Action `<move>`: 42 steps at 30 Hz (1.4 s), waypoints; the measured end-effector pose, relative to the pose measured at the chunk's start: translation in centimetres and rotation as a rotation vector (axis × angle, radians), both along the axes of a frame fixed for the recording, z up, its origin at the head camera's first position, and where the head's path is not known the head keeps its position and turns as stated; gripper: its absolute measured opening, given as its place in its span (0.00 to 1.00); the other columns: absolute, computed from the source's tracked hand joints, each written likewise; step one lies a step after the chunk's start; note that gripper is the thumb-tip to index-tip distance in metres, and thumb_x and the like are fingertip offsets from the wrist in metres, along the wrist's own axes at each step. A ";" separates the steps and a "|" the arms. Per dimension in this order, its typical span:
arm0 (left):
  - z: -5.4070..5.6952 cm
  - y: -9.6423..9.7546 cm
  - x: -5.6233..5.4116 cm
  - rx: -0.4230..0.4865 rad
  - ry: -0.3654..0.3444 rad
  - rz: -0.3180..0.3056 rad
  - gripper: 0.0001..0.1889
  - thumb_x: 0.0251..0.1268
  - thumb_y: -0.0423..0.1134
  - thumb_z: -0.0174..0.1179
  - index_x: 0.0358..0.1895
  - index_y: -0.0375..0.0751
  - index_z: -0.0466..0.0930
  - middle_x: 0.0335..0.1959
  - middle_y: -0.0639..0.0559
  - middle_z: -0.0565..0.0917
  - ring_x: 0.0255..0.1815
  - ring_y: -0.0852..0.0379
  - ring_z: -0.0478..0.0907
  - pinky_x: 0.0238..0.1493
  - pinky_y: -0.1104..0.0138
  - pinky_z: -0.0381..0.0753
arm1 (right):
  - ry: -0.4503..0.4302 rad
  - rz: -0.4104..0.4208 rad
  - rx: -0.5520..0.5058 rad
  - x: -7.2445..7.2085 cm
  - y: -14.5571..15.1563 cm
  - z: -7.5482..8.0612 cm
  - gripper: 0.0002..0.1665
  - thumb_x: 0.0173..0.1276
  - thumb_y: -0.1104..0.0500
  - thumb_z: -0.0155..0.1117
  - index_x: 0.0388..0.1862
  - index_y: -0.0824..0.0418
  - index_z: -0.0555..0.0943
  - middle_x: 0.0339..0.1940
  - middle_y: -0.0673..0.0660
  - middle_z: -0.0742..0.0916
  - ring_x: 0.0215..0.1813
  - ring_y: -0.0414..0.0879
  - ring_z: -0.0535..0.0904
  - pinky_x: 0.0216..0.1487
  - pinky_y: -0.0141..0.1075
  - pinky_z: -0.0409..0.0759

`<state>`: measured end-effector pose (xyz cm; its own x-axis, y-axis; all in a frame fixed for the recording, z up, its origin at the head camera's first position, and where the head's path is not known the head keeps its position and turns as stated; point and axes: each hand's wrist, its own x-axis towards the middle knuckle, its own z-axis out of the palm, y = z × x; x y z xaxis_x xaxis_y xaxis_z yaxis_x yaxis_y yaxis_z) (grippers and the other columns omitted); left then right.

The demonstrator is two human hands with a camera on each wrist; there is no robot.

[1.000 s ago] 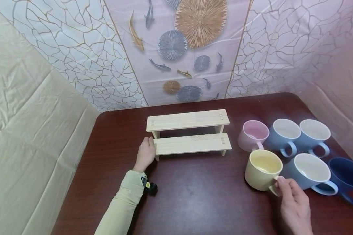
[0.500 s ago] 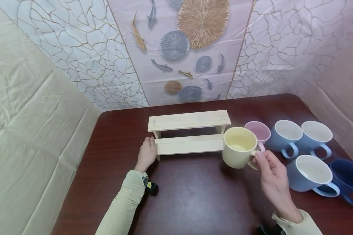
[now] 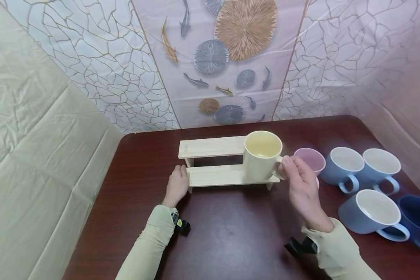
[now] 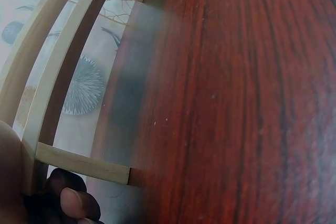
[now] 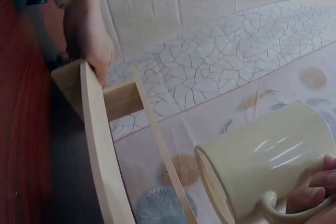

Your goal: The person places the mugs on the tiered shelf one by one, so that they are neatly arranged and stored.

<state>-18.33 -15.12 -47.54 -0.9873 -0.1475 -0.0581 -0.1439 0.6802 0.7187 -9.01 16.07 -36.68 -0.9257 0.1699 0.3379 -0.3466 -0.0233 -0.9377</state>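
A two-step pale wooden shelf (image 3: 215, 175) stands on the dark red table. My left hand (image 3: 176, 186) grips the left end of its lower step. In the left wrist view, fingertips (image 4: 73, 203) curl beneath the board (image 4: 60, 77). My right hand (image 3: 301, 190) pinches the handle of a pale yellow mug (image 3: 259, 163). The mug is upright in front of the right part of the shelf, covering part of both steps. In the right wrist view, the mug's base (image 5: 212, 184) shows, apart from the wooden boards (image 5: 102, 145).
To the right stand a pink mug (image 3: 309, 158), partly behind my right hand, and three light blue mugs (image 3: 369, 214). A dark blue mug (image 3: 418, 214) is at the right edge. Patterned cloth (image 3: 210, 89) hangs behind the table (image 3: 227, 241).
My right hand has lifted the yellow mug off the table and carried it left and away from me to the shelf. The left hand keeps its hold on the shelf end.
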 end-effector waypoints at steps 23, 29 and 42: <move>-0.2 -0.3 0.4 0.002 0.015 0.007 0.21 0.80 0.49 0.33 0.42 0.38 0.72 0.34 0.42 0.77 0.40 0.42 0.78 0.38 0.50 0.75 | -0.077 0.043 0.070 -5.1 -5.4 -0.2 0.19 0.79 0.56 0.47 0.32 0.69 0.73 0.32 0.59 0.77 0.46 0.45 0.72 0.53 0.34 0.65; -0.1 -0.3 0.3 0.006 0.017 0.014 0.21 0.80 0.50 0.33 0.41 0.39 0.71 0.32 0.43 0.76 0.39 0.43 0.78 0.37 0.51 0.74 | -0.068 0.055 0.034 -5.7 -6.6 -0.1 0.19 0.79 0.56 0.47 0.32 0.69 0.73 0.33 0.59 0.77 0.47 0.45 0.72 0.55 0.35 0.64; 0.0 0.0 0.0 -0.006 0.007 0.006 0.19 0.80 0.49 0.34 0.40 0.39 0.71 0.31 0.44 0.75 0.37 0.44 0.78 0.35 0.51 0.74 | -0.036 0.090 -0.002 -7.9 -9.9 -0.2 0.24 0.80 0.49 0.45 0.33 0.70 0.72 0.36 0.61 0.76 0.47 0.44 0.71 0.53 0.39 0.65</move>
<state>-18.31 -15.15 -47.54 -0.9868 -0.1540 -0.0499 -0.1429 0.6836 0.7158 -16.95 6.20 -36.89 -0.9488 0.0858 0.3041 -0.3093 -0.0547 -0.9494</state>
